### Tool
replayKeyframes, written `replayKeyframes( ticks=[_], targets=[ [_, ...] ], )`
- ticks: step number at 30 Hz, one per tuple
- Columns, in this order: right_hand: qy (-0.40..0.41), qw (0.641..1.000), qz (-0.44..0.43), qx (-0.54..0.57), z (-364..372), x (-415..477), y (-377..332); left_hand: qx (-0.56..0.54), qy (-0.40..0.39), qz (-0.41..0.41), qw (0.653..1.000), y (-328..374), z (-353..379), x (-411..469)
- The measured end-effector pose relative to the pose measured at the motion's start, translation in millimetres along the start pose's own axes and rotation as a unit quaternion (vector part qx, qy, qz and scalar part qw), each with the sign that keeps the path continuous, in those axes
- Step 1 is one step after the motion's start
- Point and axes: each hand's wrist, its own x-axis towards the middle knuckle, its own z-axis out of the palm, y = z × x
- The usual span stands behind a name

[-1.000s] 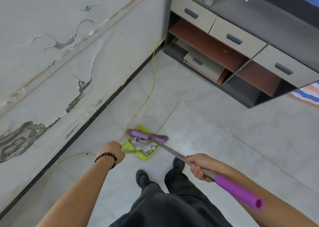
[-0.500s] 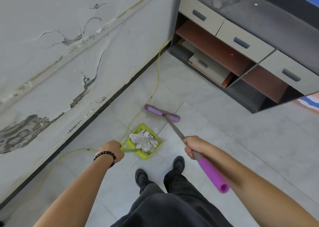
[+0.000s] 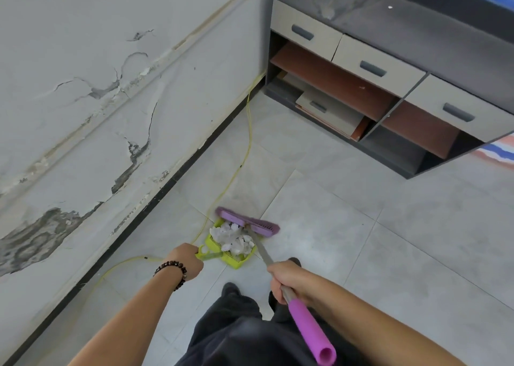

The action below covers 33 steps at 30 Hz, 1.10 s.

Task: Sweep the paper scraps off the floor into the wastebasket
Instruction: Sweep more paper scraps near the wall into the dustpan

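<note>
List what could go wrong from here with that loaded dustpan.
1. The paper scraps are heaped in the dustpan. If the left hand tilts it while lifting, they could spill back onto the floor.
2. The broom, held by the right hand, sits at the pan's mouth. A hard stroke may flick scraps over the sides.
3. The yellow cable runs beside the pan and could snag it.

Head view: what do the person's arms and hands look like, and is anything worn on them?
Both forearms are bare, with no sleeves in view, and neither the left hand nor the right hand wears a glove. A bracelet of dark round beads circles the left wrist. No ring or watch shows on the right hand or wrist.
</note>
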Motion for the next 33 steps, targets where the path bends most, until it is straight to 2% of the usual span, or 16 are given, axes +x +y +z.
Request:
replayKeyframes(
  ticks=[3,5,9,13,19,24,29,33],
  targets=[
    [-0.048,0.995,0.026,0.08,-2,-4,1,-0.032,0.003,0.013,0.999,4,-8,-4],
    [-0.04,0.995,0.018,0.091,1,-9,6,-0.05,0.011,0.034,0.998,6,-11,-7],
    [-0.026,0.98,-0.001,0.2,14,-24,34,0.035,0.022,0.118,0.992,4,-11,-14],
    [-0.032,0.932,-0.02,0.361,32,-41,86,0.101,0.019,0.211,0.972,-1,-3,-27],
    [-0.055,0.845,-0.082,0.525,45,-67,174,0.192,0.019,0.319,0.928,27,8,-48],
    [-0.011,0.81,-0.118,0.574,50,-92,247,0.17,-0.001,0.352,0.92,49,30,-64],
    [0.042,0.799,-0.148,0.581,46,-120,318,0.086,-0.017,0.333,0.939,42,74,-90],
    [0.071,0.798,-0.167,0.575,44,-135,380,0.07,-0.029,0.314,0.946,23,120,-120]
  ],
)
